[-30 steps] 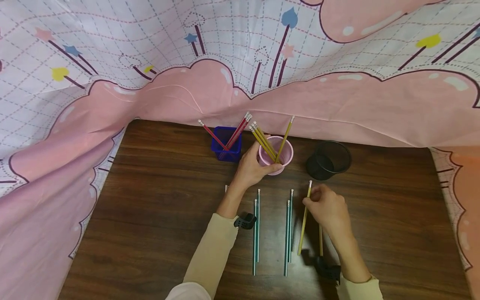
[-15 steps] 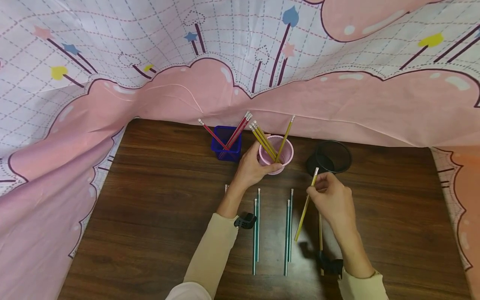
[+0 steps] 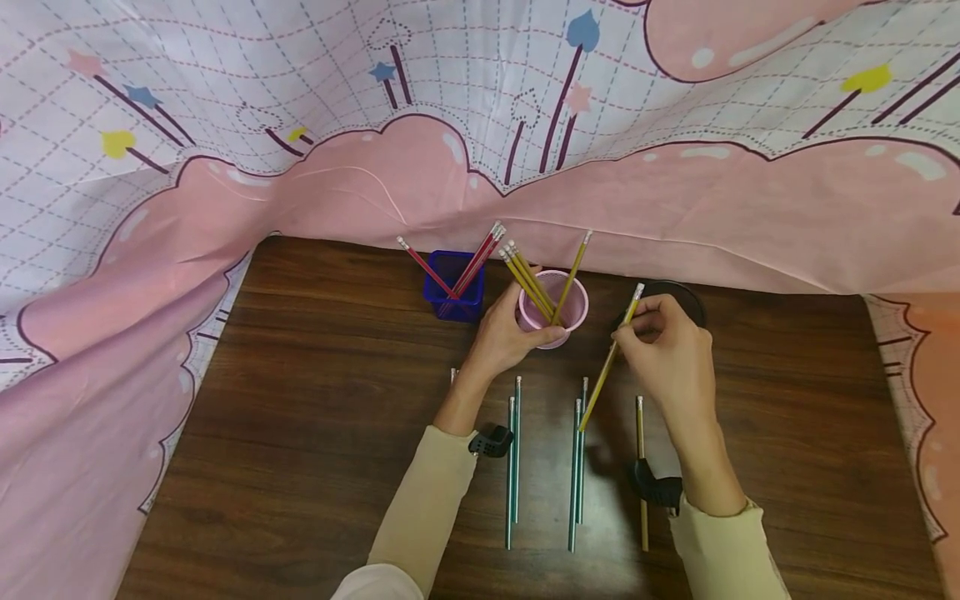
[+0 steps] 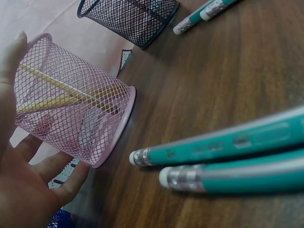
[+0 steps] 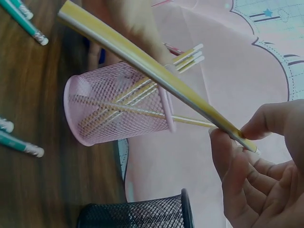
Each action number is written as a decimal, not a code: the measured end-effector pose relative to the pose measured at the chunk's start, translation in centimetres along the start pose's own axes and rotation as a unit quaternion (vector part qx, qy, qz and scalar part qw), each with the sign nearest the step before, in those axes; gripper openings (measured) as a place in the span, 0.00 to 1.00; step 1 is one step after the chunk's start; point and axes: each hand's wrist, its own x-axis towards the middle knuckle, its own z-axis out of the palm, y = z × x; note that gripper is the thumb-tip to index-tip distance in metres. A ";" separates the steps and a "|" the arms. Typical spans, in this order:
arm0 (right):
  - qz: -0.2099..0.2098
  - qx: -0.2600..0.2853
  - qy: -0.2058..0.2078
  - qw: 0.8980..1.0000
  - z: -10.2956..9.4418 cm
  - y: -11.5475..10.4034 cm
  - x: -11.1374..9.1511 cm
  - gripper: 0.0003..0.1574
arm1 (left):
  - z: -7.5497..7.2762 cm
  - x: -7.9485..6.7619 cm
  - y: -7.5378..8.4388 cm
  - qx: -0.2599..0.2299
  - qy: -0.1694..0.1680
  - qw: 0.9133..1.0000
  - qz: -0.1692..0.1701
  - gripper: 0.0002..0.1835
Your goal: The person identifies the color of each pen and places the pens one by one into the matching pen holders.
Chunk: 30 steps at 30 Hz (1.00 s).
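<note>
Around the pink mesh pencil cup (image 3: 576,310) my left hand (image 3: 504,335) keeps a grip, thumb at the front and fingers behind. Several yellow pencils (image 3: 525,283) lean inside that cup, eraser ends up. My right hand (image 3: 667,346) pinches one yellow pencil (image 5: 156,71) near its eraser end, between thumb and fingertips. In the head view this pencil slants down to the left, its lower end overlapping the green pencils. The right hand partly hides a black mesh cup (image 5: 137,213), which stands to the right of the pink one.
A blue mesh holder (image 3: 461,308) with red pencils (image 3: 476,262) stands left of the pink cup. Green pencils (image 3: 575,475) lie in pairs on the wooden table (image 3: 315,417). Another yellow pencil (image 3: 643,525) lies under the right wrist. A patterned cloth (image 3: 337,192) hangs behind.
My right hand has raised the yellow pencil and carried it toward the back of the table, now overlapping the black cup. The left hand has stayed at the pink cup.
</note>
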 end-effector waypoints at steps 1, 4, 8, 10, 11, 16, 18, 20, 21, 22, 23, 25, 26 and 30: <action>0.000 0.002 0.001 1.000 0.0 -0.2 0.2 0.11 | 0.0 0.0 0.0 0.000 0.000 1.000 -0.001 0.49; 0.002 0.004 0.005 1.000 0.0 -0.5 0.5 0.11 | 0.0 0.0 -0.1 0.002 0.000 1.000 -0.003 0.48; 0.005 0.006 0.008 1.000 0.0 -0.6 0.9 0.11 | -0.1 -0.1 -0.1 0.003 -0.003 1.000 -0.005 0.48; 0.006 0.005 0.011 1.000 -0.1 -0.6 1.2 0.11 | -0.1 -0.1 -0.1 0.005 -0.003 1.000 -0.003 0.48; 0.008 0.003 0.015 1.000 -0.2 -0.7 1.4 0.12 | -0.1 -0.1 -0.1 0.005 -0.003 1.000 -0.001 0.48; 0.019 0.001 0.038 0.999 -0.9 -0.8 2.9 0.13 | -0.1 0.1 -0.2 0.004 -0.001 1.000 0.010 0.48; 0.020 0.009 0.047 0.999 -1.1 -0.9 3.4 0.13 | 0.0 0.1 -0.2 0.002 -0.001 1.000 0.008 0.48; 0.019 0.020 0.053 0.998 -1.1 -1.0 3.9 0.13 | 0.0 0.0 -0.2 0.002 -0.001 1.000 0.007 0.48; 0.018 0.027 0.056 0.998 -1.1 -1.0 4.1 0.12 | 0.0 0.0 -0.2 0.001 -0.002 1.000 0.007 0.48; 0.019 0.032 0.059 0.998 -1.2 -1.0 4.3 0.12 | 0.0 0.0 -0.2 0.002 -0.003 1.000 0.007 0.48; 0.019 0.036 0.062 0.997 -1.2 -1.0 4.4 0.12 | 0.0 0.0 -0.1 0.001 -0.004 1.000 0.007 0.48; 0.023 0.043 0.064 0.997 -1.2 -1.1 4.6 0.12 | -0.1 0.0 -0.1 0.000 -0.005 1.000 0.007 0.48; 0.024 0.045 0.064 0.997 -1.2 -1.1 4.7 0.12 | -0.1 0.0 0.0 -0.002 -0.005 1.000 0.007 0.48; 0.034 0.055 0.061 0.996 -1.2 -1.2 4.9 0.12 | -0.1 0.0 0.0 -0.004 -0.008 1.000 0.004 0.48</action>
